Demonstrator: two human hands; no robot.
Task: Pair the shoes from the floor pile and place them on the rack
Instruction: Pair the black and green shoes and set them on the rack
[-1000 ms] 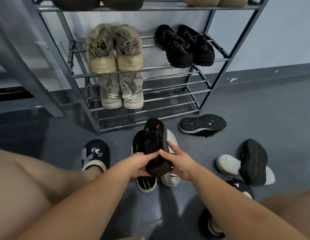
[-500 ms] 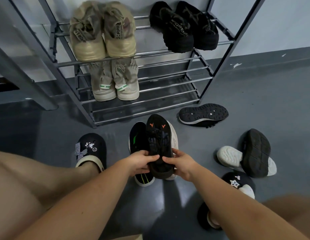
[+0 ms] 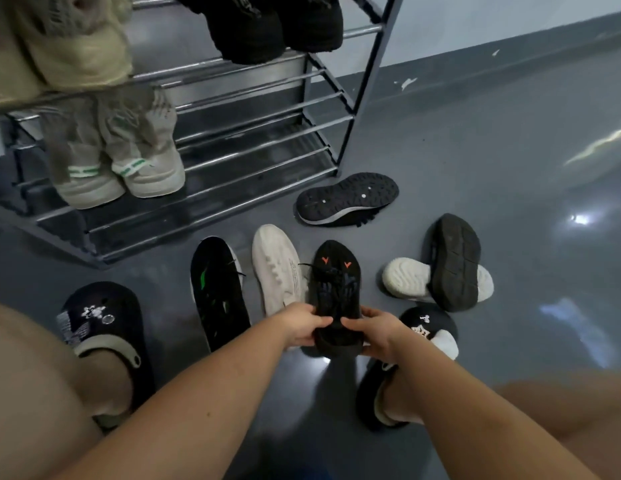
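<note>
Both hands hold a black sneaker with orange marks (image 3: 337,282) by its heel, toe pointing away, low over the floor. My left hand (image 3: 304,325) grips its left side and my right hand (image 3: 369,329) grips its right side. A black sneaker with green marks (image 3: 217,292) and a white sneaker (image 3: 278,268) lie on the floor just to the left. An upturned black sneaker (image 3: 347,199) lies near the rack's right foot. To the right, a dark upturned shoe (image 3: 454,261) lies across a white one (image 3: 404,278). The metal rack (image 3: 250,133) stands at the upper left.
The rack holds a beige pair (image 3: 122,157) on a lower shelf, a tan pair (image 3: 59,43) and a black pair (image 3: 267,26) above. The lowest shelves are bare to the right. My feet wear black clogs (image 3: 97,323) (image 3: 427,327). Grey floor stretches right.
The black sneaker with orange marks has moved right, off the two shoes beneath it, which now show fully. The view has tilted down and shifted right.
</note>
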